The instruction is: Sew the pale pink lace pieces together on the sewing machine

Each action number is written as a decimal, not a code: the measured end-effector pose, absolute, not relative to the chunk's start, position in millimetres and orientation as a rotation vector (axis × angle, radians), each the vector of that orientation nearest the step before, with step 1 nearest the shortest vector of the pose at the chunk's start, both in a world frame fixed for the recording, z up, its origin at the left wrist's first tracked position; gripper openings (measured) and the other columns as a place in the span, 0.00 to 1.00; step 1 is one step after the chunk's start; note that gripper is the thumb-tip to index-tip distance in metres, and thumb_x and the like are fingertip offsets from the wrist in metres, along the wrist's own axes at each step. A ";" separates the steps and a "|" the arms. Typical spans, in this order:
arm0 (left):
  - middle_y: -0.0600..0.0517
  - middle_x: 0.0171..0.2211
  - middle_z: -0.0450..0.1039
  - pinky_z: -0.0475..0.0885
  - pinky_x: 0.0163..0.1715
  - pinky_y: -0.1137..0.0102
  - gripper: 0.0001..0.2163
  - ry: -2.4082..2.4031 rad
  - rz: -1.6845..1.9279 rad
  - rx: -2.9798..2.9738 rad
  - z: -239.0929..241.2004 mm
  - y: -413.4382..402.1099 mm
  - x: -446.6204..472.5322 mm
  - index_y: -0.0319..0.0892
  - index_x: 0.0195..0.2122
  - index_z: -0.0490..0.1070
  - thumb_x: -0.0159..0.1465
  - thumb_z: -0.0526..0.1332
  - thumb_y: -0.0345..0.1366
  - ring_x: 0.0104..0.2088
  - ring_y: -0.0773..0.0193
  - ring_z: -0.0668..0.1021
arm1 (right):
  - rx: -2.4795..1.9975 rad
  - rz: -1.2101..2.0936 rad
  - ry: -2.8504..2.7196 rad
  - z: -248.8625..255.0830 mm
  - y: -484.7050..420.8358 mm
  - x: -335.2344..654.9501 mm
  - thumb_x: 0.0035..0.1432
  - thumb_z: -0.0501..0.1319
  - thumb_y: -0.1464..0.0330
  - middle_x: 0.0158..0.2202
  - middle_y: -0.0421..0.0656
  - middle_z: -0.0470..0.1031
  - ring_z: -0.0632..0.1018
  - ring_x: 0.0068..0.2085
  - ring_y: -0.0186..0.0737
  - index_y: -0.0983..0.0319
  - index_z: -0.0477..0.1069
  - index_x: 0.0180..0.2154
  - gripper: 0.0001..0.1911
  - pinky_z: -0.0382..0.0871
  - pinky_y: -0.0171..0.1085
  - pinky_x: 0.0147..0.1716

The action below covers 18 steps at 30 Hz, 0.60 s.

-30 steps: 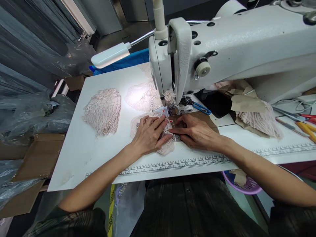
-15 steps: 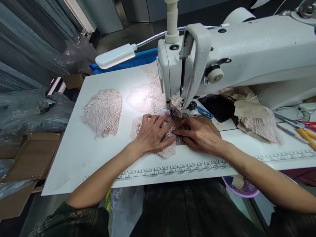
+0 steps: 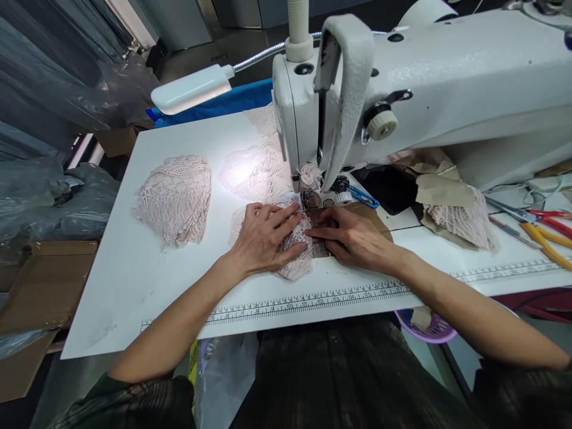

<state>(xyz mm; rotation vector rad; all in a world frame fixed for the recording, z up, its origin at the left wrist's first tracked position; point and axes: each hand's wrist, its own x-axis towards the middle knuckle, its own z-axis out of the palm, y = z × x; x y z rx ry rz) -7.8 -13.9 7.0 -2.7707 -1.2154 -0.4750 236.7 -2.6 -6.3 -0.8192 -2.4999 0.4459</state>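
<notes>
Change: both hands stay flat on the lace by the needle, as half a second ago; only the view has shifted slightly.
Left hand (image 3: 263, 238): fingers spread, released, pressing down the lace piece (image 3: 292, 262).
Right hand (image 3: 353, 238): flat, gripping nothing, fingertips touching the lace beside the presser foot (image 3: 311, 199).
Lace: pale pink, openwork, soft, crumpled at its edge.
Machine (image 3: 424, 89): white enamelled metal, rounded.
Table (image 3: 147, 280): smooth white, printed ruler along its edge.
Stack (image 3: 174, 199): more pink lace, well left.
</notes>
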 end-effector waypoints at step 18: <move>0.44 0.62 0.64 0.52 0.60 0.33 0.23 -1.220 -0.267 -2.915 14.6 -0.7 -16.9 0.43 0.61 0.63 0.68 0.54 0.47 0.58 0.44 0.67 | -0.986 0.389 -2.499 -2.8 -6.7 228.1 0.62 0.55 0.73 0.46 0.49 0.69 0.73 0.43 0.44 0.57 0.74 0.53 0.20 0.73 0.43 0.42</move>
